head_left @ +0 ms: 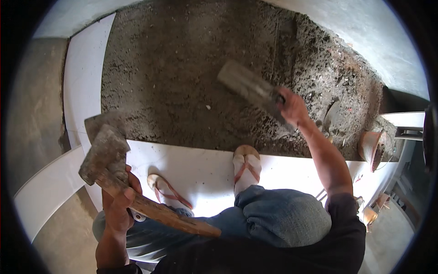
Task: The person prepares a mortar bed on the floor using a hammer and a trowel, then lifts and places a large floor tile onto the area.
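My right hand (293,108) grips a rectangular plastering trowel (248,84), smeared by motion, above the grey mortar bed (182,59). My left hand (121,203) is wrapped round the wooden handle of a mallet-like tool (107,150). Its blocky head is caked in grey and tilts up to the left, while the handle slants down to the right across my legs. Behind that head shows a dark flat shape; I cannot tell whether it belongs to the tool. Rougher, lumpy mortar (319,77) is heaped right of the trowel.
White tiles (292,176) border the mortar in front, and another white strip (84,77) runs along its left side. My sandalled feet (247,166) stand on the front tiles. A mortar-stained bucket (370,148) lies tipped at the right. Bare walls (383,41) enclose the bed.
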`<action>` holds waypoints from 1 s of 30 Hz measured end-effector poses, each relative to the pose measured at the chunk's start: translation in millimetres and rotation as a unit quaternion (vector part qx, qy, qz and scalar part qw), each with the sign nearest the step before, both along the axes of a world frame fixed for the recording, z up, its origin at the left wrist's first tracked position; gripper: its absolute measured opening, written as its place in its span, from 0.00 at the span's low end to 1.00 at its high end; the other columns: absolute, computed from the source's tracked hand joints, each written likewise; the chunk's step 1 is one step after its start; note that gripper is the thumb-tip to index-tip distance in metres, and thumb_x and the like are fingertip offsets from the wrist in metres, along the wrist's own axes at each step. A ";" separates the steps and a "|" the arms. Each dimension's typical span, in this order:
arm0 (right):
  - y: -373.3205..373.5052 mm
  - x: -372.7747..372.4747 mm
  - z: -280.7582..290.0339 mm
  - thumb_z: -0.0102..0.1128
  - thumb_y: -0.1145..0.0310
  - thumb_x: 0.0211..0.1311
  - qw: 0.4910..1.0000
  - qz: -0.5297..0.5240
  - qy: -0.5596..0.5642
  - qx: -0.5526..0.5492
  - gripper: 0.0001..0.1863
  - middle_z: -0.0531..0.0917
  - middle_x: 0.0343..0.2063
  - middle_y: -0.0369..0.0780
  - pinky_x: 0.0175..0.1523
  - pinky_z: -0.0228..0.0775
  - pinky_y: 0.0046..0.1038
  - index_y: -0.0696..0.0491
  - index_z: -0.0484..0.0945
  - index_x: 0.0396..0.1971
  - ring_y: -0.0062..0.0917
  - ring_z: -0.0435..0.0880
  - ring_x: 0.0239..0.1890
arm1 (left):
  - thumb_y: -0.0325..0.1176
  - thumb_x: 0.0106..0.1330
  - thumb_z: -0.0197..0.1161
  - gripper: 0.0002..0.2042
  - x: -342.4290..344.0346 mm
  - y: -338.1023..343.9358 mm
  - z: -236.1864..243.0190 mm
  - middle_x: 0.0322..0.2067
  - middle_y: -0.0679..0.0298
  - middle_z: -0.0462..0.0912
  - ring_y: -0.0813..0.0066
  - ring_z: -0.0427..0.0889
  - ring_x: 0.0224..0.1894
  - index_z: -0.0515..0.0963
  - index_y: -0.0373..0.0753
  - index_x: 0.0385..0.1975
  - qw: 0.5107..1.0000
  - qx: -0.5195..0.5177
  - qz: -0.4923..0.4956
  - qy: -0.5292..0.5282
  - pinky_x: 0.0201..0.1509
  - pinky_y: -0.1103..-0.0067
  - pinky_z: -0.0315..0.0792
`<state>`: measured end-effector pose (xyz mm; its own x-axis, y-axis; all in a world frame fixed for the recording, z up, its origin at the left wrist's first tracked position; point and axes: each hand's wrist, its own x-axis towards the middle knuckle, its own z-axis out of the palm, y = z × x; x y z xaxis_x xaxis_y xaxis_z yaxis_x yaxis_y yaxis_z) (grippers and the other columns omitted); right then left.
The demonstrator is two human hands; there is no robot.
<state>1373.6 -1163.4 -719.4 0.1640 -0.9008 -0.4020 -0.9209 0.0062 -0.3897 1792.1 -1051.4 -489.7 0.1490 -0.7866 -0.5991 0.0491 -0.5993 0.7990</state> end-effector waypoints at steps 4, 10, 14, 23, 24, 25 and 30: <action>15.5 19.5 2.7 0.54 0.66 0.60 0.998 0.048 -0.027 0.021 0.18 0.80 0.45 0.40 0.42 0.79 0.32 0.44 0.71 0.51 0.31 0.83 0.37 | 0.40 0.49 0.63 0.28 2.9 4.0 7.7 0.28 0.62 0.73 0.78 0.71 0.28 0.62 0.33 0.48 1.000 -0.008 0.023 -0.013 0.33 0.85 0.66; 81.4 19.7 21.1 0.60 0.67 0.55 0.977 0.174 0.014 0.124 0.22 0.78 0.47 0.42 0.47 0.78 0.32 0.43 0.69 0.51 0.34 0.82 0.42 | 0.40 0.49 0.61 0.28 -5.3 17.1 30.1 0.28 0.62 0.72 0.78 0.71 0.29 0.62 0.33 0.48 0.996 0.011 0.090 -0.001 0.32 0.84 0.66; 78.4 -10.4 22.6 0.59 0.72 0.54 0.981 0.099 -0.134 0.101 0.20 0.80 0.43 0.44 0.50 0.75 0.29 0.47 0.72 0.48 0.33 0.82 0.42 | 0.40 0.53 0.59 0.26 -5.7 27.0 41.8 0.30 0.64 0.70 0.81 0.69 0.31 0.62 0.33 0.50 0.996 -0.002 0.088 0.011 0.34 0.85 0.65; 64.2 -23.7 -28.5 0.48 0.71 0.56 0.930 -0.328 -0.163 0.002 0.13 0.80 0.31 0.48 0.40 0.68 0.30 0.60 0.73 0.40 0.31 0.78 0.33 | 0.36 0.53 0.56 0.25 -0.5 20.4 33.1 0.29 0.63 0.71 0.79 0.70 0.29 0.62 0.33 0.50 0.993 -0.005 0.120 -0.020 0.31 0.85 0.67; 64.8 -10.1 -22.3 0.48 0.71 0.56 0.930 -0.332 -0.156 0.003 0.13 0.80 0.31 0.49 0.41 0.68 0.30 0.60 0.73 0.40 0.32 0.78 0.33 | 0.36 0.53 0.56 0.25 0.4 19.3 32.1 0.29 0.63 0.72 0.79 0.70 0.29 0.62 0.33 0.50 0.995 0.000 0.097 -0.009 0.32 0.84 0.68; 69.3 -3.8 -27.1 0.47 0.72 0.56 0.933 -0.316 -0.172 -0.017 0.13 0.80 0.32 0.51 0.42 0.69 0.33 0.60 0.72 0.40 0.36 0.79 0.35 | 0.36 0.53 0.56 0.25 -1.0 18.7 29.8 0.29 0.63 0.72 0.79 0.70 0.29 0.62 0.33 0.50 0.995 -0.002 0.097 -0.008 0.32 0.84 0.68; 86.2 48.1 -29.2 0.47 0.72 0.56 0.946 -0.282 -0.163 -0.008 0.12 0.80 0.33 0.53 0.43 0.69 0.36 0.60 0.72 0.39 0.40 0.80 0.38 | 0.37 0.52 0.57 0.25 -5.7 10.6 26.5 0.29 0.63 0.72 0.78 0.71 0.29 0.62 0.33 0.49 0.994 0.010 0.107 -0.001 0.31 0.84 0.68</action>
